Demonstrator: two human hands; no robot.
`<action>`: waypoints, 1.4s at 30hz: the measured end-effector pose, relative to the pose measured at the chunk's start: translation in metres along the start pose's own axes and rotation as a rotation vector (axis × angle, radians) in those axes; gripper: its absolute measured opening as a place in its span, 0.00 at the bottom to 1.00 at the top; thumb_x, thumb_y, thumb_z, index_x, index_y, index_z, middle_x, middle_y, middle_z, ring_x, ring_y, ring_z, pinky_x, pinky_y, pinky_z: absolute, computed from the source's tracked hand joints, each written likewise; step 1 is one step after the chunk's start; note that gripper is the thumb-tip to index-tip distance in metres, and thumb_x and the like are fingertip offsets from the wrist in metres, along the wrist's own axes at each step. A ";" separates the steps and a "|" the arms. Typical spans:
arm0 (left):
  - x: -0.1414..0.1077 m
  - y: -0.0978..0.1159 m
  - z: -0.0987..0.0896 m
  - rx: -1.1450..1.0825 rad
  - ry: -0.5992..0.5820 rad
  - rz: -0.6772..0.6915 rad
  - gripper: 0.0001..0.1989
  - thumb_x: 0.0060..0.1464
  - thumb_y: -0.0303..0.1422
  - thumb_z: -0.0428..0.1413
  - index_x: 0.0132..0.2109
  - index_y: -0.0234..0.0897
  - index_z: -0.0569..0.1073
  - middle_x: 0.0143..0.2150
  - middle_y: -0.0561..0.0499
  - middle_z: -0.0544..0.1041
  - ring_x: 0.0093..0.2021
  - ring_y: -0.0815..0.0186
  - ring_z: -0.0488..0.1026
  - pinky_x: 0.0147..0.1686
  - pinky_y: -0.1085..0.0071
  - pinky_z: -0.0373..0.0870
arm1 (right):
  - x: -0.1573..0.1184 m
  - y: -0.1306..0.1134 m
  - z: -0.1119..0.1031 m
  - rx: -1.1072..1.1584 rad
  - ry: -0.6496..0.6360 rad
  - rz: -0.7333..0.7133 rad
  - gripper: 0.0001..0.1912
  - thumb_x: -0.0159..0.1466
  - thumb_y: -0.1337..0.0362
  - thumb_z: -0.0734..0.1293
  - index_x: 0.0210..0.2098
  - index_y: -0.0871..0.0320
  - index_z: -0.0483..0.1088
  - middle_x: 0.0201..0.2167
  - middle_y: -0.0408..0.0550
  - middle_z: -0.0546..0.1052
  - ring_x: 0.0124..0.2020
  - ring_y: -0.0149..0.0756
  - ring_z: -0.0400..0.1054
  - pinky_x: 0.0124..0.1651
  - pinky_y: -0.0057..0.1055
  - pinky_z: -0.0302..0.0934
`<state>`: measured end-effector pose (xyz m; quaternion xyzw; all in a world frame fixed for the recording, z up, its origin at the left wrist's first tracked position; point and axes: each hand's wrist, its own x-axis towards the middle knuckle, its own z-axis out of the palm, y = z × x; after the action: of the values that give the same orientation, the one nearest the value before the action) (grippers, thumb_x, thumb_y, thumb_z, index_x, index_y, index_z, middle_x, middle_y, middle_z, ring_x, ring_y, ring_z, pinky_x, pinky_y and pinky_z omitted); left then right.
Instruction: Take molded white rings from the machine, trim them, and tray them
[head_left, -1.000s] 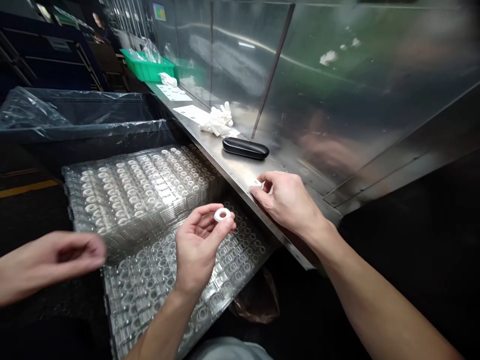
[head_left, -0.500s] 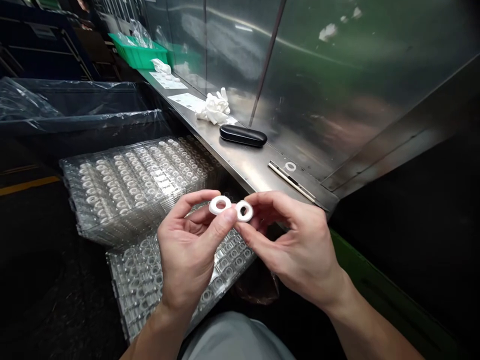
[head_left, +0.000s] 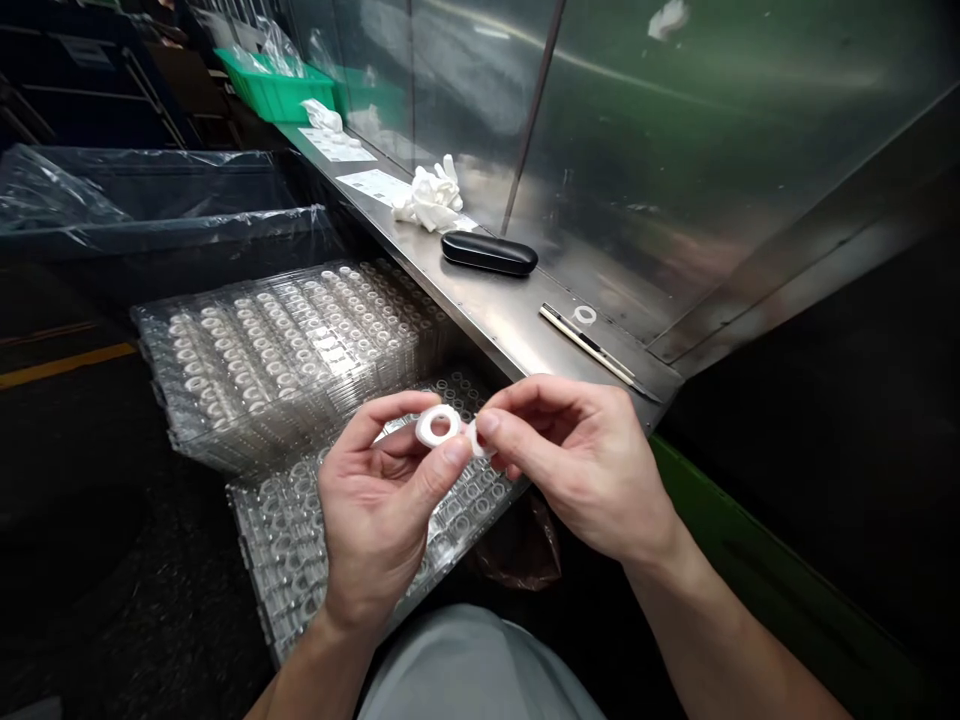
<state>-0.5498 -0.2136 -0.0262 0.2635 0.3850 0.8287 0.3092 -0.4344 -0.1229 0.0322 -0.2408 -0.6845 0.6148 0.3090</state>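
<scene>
The left hand (head_left: 375, 510) is pinching a white ring (head_left: 439, 426) between thumb and fingers; the right hand (head_left: 577, 460) is clamping a second ring (head_left: 475, 440) (mostly hidden by fingertips) just beside it, above stacked clear plastic trays (head_left: 161, 385).

Smooth, glossy stainless-steel shelf (head_left: 480, 310); shiny clear moulded-plastic trays (head_left: 174, 390); matt white rings (head_left: 439, 426); glossy black oval case (head_left: 489, 253); soft white cloth gloves (head_left: 431, 198).

Clear trays (head_left: 300, 530) under both hands (head_left: 382, 510) (head_left: 577, 460)
</scene>
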 end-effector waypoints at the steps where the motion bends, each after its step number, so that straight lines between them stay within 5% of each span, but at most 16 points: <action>1: -0.001 0.000 0.000 0.006 0.001 0.007 0.13 0.54 0.23 0.70 0.46 0.39 0.80 0.35 0.51 0.83 0.33 0.73 0.81 0.40 0.85 0.78 | 0.000 0.000 0.000 0.001 0.002 0.003 0.07 0.60 0.65 0.79 0.32 0.62 0.80 0.26 0.44 0.80 0.25 0.26 0.72 0.28 0.17 0.67; 9: -0.002 0.002 -0.003 -0.084 -0.013 -0.059 0.13 0.54 0.24 0.70 0.46 0.38 0.80 0.34 0.51 0.82 0.33 0.69 0.81 0.39 0.77 0.81 | -0.006 -0.002 -0.001 0.039 -0.033 0.015 0.05 0.65 0.63 0.76 0.36 0.59 0.83 0.26 0.44 0.80 0.26 0.27 0.74 0.29 0.18 0.69; 28: -0.005 0.000 0.001 -0.131 -0.046 -0.148 0.13 0.54 0.24 0.70 0.46 0.38 0.81 0.33 0.51 0.81 0.34 0.72 0.80 0.41 0.79 0.80 | -0.018 -0.001 -0.004 0.112 0.030 0.043 0.03 0.60 0.66 0.78 0.35 0.57 0.84 0.25 0.44 0.80 0.26 0.28 0.75 0.30 0.16 0.70; 42: -0.023 -0.004 0.013 0.050 -0.165 -0.025 0.15 0.56 0.23 0.69 0.48 0.40 0.78 0.38 0.51 0.84 0.36 0.67 0.83 0.40 0.80 0.81 | -0.048 0.010 -0.021 0.270 0.092 0.084 0.09 0.62 0.66 0.78 0.43 0.56 0.82 0.29 0.44 0.81 0.28 0.26 0.75 0.34 0.17 0.72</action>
<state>-0.5242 -0.2224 -0.0267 0.3336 0.3819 0.7904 0.3437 -0.3868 -0.1408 0.0176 -0.2535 -0.5702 0.7018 0.3437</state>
